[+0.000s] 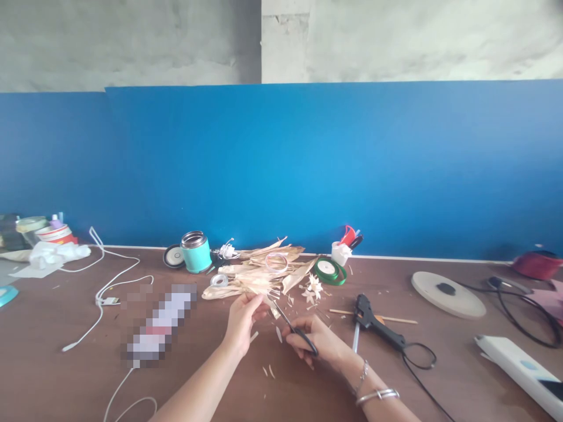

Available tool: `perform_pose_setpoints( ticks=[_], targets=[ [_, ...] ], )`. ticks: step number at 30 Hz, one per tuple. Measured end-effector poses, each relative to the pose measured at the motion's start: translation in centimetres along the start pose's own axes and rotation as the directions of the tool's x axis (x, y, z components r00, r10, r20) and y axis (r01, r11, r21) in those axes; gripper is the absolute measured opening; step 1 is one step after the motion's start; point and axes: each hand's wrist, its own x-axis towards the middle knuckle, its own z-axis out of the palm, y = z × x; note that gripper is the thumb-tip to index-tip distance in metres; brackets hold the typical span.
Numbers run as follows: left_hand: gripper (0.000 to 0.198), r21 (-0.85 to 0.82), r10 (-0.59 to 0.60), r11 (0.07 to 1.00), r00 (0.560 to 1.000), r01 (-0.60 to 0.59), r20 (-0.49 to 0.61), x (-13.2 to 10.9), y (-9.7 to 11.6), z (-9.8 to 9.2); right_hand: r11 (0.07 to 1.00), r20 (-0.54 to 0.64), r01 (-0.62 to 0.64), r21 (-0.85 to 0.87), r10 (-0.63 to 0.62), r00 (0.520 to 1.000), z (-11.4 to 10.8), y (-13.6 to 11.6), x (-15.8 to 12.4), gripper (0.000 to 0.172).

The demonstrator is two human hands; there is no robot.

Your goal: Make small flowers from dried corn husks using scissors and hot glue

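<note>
Black-handled scissors (302, 340) are in my right hand (313, 339), their blades pointing up and left toward my other hand. My left hand (244, 319) pinches a small pale piece of dried husk (273, 306) by the blade tips. Behind both hands lies a loose pile of dry, cream-coloured husks (259, 269). Small pale husk flowers (314, 287) rest to the right of the pile. Thin scraps (271, 371) are scattered on the brown table (211, 375) around my hands.
A turquoise jar (196, 253) and green ribbon roll (328, 269) stand behind. Right are a black glue gun (373, 322), a wooden stick (404, 320), a round white disc (448, 295) and a white device (519, 372). White cables (103, 287) and a blurred object (160, 325) lie left.
</note>
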Motion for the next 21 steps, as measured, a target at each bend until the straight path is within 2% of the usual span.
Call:
perform_pose_setpoints(
  ticks=[11, 21],
  targets=[
    [0.028, -0.024, -0.016, 1.000, 1.000, 0.016, 0.002, -0.08, 0.19, 0.19, 0.998, 0.014, 0.062, -0.017, -0.062, 0.998, -0.05, 0.24, 0.17, 0.031],
    [0.026, -0.031, -0.018, 0.999, 1.000, 0.018, -0.005, -0.08, 0.09, 0.16, 0.990, 0.033, 0.130, 0.052, -0.131, 0.991, 0.02, 0.06, 0.09, 0.019]
  ],
)
